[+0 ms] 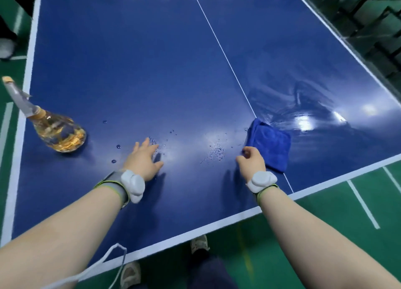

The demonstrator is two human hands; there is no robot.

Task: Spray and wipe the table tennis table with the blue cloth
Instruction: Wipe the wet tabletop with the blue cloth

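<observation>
While both hands reach out over the table, the lot reads as follows.

- table: blue top, white border. A thin white centre line runs from 12 o'clock down toward 5 o'clock. Wet streaks shine on the half to the right of that line, at 3 o'clock of the view.
- cloth: blue, folded, lying flat on the table at 4 o'clock of the view. It sits just right of the centre line, near the table's near edge.
- right hand: at 7 o'clock of the cloth, fingers curled, pinching the cloth's near left corner.
- left hand: at 9 o'clock of the right hand, well apart from the cloth. Fingers are straight and spread, palm down, holding nothing. Whether the palm touches the top cannot be told.
- bottle: clear, with amber liquid and a grey spray head pointing to 10 o'clock. It is on the table by the left border, at 9 o'clock of the left hand and apart from it.
- droplets: scattered between the two hands, with more around the left fingertips.
- wristbands: grey, one on each wrist, each carrying a white device.
- floor: green with white lines, at 5 o'clock.
- shoes: two, pale, below the table's near edge at 6 o'clock.
- cord: white, at 7 o'clock, beside the left forearm.
</observation>
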